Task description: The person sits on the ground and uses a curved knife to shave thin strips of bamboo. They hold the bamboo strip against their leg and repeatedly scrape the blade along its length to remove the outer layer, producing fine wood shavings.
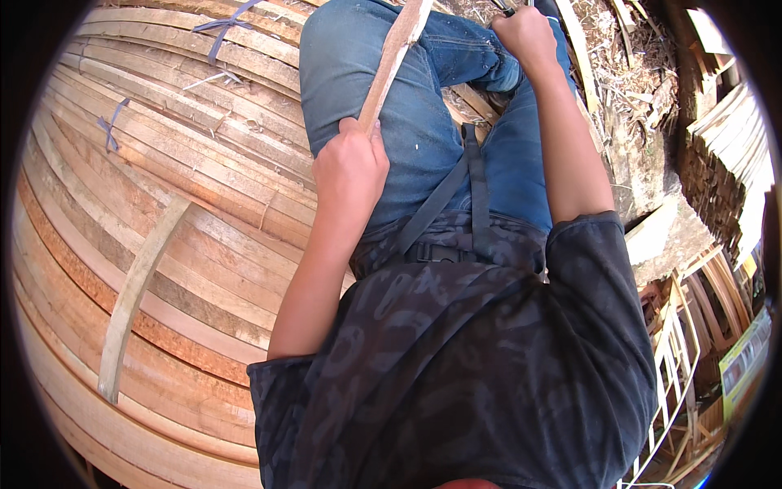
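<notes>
My left hand (352,163) is closed around the lower end of a pale wooden stick (391,65). The stick slants up and right above my left thigh, and its upper end runs out of the picture. One long side looks lighter and roughly cut. Out by my right lower leg, my right hand (526,37) is closed on a dark-handled tool (509,11). Only a small part of that tool shows at the top edge, so its kind cannot be told. The two hands are well apart.
Long wooden strips (204,244) fill the left side, some tied with blue bands (222,28). A loose curved slat (138,301) lies across them. Shavings (643,90) cover the ground at upper right. Stacked thin wood pieces (725,147) and a white wire rack (672,375) stand right.
</notes>
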Motion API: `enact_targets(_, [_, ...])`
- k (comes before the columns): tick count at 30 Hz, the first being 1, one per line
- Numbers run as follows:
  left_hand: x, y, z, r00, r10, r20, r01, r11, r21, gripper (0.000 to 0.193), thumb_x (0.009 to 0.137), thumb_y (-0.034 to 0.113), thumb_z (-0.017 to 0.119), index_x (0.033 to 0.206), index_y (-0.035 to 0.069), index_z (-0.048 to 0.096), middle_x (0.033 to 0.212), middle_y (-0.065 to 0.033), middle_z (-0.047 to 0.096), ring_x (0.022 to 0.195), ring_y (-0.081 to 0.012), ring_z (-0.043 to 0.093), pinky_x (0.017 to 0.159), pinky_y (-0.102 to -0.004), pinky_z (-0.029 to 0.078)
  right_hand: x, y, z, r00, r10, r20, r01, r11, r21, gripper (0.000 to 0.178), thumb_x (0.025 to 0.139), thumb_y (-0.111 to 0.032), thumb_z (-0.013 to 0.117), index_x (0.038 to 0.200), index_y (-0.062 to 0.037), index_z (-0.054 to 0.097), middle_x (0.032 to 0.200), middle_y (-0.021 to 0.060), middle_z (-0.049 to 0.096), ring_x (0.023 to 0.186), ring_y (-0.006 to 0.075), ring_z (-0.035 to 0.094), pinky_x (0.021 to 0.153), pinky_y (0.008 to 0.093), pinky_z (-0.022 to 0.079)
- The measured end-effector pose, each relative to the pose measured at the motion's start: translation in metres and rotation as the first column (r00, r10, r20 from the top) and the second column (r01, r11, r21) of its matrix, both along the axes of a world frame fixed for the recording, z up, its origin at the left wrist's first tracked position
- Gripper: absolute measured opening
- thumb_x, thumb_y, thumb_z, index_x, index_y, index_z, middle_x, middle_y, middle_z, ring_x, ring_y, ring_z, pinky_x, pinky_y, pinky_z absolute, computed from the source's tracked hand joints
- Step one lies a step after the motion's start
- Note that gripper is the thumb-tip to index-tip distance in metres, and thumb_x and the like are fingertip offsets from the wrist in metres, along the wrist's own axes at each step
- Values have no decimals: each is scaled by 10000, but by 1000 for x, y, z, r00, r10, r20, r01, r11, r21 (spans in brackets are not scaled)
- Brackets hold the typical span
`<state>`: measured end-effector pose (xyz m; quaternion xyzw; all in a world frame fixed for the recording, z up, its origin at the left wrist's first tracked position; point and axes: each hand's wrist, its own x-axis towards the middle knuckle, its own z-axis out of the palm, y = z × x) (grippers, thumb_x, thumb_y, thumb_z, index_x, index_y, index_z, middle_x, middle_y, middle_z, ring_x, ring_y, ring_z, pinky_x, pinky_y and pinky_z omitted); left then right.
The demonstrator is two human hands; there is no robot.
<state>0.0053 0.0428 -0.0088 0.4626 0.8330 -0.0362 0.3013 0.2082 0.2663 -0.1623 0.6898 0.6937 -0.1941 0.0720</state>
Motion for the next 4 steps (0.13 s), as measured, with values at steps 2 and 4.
enact_targets(2, [0,0,2,998,-49,-28,48,999,-21,389,985,306,524,829,-46,582,691,-287,639,689,-456,662,629,-515,524,-13,-18,38,993,119,10,-119,992,-43,400,791,-349,644,1011,-24,725,1014,268,690,991,418,667,908,477,518])
enact_targets(4, [1,1,3,993,-117,-19,117,993,-18,403,992,315,513,820,-44,574,695,-290,641,703,-457,666,653,-524,530,-19,-37,80,955,297,20,-293,950,-109,386,798,-347,655,1013,-36,730,1007,265,692,986,408,673,914,481,516])
